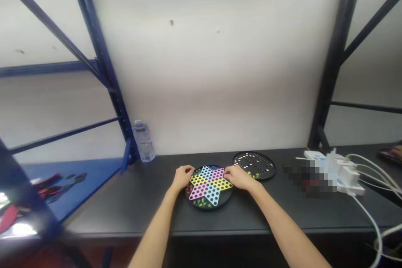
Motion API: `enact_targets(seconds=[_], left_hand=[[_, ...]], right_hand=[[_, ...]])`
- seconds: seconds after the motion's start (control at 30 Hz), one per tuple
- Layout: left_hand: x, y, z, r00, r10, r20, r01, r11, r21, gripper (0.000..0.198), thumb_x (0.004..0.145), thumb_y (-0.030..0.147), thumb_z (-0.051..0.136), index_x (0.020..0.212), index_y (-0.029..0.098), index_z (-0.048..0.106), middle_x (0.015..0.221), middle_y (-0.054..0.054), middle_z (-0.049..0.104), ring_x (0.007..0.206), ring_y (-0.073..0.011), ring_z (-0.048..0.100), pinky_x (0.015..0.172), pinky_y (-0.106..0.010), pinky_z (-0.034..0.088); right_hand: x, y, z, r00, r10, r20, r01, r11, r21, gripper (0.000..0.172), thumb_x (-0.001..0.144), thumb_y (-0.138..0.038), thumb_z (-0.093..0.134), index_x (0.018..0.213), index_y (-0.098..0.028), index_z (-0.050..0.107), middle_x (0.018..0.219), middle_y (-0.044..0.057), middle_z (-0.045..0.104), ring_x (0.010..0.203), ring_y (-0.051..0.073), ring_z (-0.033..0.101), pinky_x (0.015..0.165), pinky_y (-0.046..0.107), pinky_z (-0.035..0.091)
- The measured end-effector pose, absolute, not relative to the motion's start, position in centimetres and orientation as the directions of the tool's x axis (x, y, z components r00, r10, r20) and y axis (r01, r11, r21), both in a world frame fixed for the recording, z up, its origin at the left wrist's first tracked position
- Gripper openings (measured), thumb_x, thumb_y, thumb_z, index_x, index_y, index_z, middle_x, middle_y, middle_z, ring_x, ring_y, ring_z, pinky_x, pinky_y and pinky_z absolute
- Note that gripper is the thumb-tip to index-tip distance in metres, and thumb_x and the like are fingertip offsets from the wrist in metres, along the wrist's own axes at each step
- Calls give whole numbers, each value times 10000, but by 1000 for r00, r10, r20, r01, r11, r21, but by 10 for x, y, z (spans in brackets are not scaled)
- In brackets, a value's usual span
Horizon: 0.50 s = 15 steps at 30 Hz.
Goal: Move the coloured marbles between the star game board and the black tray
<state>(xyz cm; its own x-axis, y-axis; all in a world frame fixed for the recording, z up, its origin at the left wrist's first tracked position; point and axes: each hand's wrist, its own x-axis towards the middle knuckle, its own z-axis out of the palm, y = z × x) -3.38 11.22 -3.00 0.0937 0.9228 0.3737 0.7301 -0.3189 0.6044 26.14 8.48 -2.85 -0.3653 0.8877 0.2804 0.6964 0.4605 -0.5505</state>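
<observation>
A star-shaped Chinese checkers board (209, 183) in pink, yellow and light blue, full of round holes, lies over a round black tray (225, 200). Small green pieces (202, 204) show in the tray's front part, and reddish ones lie at its left. My left hand (182, 178) is closed at the star's left side, its fingertips at the edge. On the opposite side, my right hand (238, 176) pinches near the upper right points of the star. The exact contact of the fingertips is too small to make out clearly.
Behind my right hand lies a second round black board (260, 164) with white and yellow-green pieces. A clear bottle (143, 141) stands at the back left. White power strips (342, 171) with cables are at right. Tools (52, 188) lie on the blue shelf at left.
</observation>
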Motion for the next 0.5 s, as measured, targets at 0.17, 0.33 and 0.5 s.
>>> enact_targets(seconds=[0.17,0.33,0.5], left_hand=[[-32,110,-26,71,930,361,737,-293,610,294,777,347,509,810,170,740,817,-49,728,791,-192,648,734,-253,466],[-33,112,-25,81,929,361,743,-298,600,297,779,351,502,810,179,742,807,-40,726,780,-190,650,727,-251,467],[-36,115,-26,98,924,370,740,-316,594,306,789,364,491,821,190,741,832,-28,728,789,-189,651,721,-248,464]], right_hand=[[264,85,-29,-369,889,271,670,457,-586,147,791,-263,593,846,-196,710,831,44,697,792,162,615,742,246,415],[266,93,-20,-128,906,403,431,417,-800,202,783,-370,600,758,-174,646,713,30,641,664,137,564,617,233,418],[291,106,-11,174,956,235,-327,281,-902,305,782,-495,554,803,-192,528,431,-106,283,336,49,195,333,178,165]])
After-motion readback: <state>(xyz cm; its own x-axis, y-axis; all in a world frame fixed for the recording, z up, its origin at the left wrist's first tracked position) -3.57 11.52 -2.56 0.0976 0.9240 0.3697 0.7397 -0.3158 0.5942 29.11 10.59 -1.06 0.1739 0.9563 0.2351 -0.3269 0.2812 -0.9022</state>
